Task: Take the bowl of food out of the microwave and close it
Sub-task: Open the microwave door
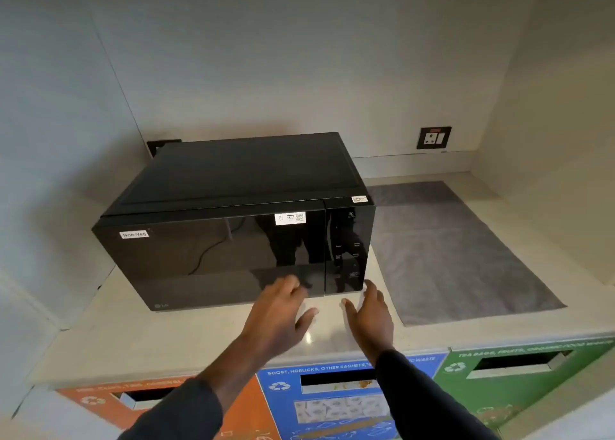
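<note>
A black microwave (233, 213) stands on a pale counter (139, 339), its dark glass door (213, 256) closed, with a "Non-Veg" label at the upper left. The bowl of food is hidden from view. My left hand (283, 313) reaches toward the door's lower right corner, fingers spread, fingertips at or just short of the glass. My right hand (369, 313) hovers open just below the control panel (347, 249), holding nothing.
A grey mat (449, 249) lies on the counter right of the microwave. A wall socket (433, 137) sits on the back wall. Below the counter edge are orange (109, 399), blue (332, 399) and green (515, 369) waste bin fronts with slots.
</note>
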Demonstrator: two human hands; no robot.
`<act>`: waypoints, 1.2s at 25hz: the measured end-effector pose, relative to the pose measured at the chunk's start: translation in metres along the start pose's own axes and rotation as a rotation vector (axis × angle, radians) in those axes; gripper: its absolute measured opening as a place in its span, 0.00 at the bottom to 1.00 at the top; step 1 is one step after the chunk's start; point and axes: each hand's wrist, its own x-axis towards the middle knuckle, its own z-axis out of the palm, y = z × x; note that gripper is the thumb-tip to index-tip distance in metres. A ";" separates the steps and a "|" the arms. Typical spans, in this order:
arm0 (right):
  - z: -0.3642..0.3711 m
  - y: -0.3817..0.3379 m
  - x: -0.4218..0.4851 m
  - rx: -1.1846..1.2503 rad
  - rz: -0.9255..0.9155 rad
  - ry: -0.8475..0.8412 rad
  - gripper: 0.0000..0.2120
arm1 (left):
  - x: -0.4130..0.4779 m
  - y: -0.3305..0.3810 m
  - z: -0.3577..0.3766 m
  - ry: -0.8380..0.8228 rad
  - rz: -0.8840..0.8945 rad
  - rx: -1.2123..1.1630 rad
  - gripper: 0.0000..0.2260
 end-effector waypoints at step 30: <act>-0.057 -0.040 0.050 0.269 -0.139 0.053 0.43 | 0.064 0.007 -0.066 0.221 -0.105 0.200 0.32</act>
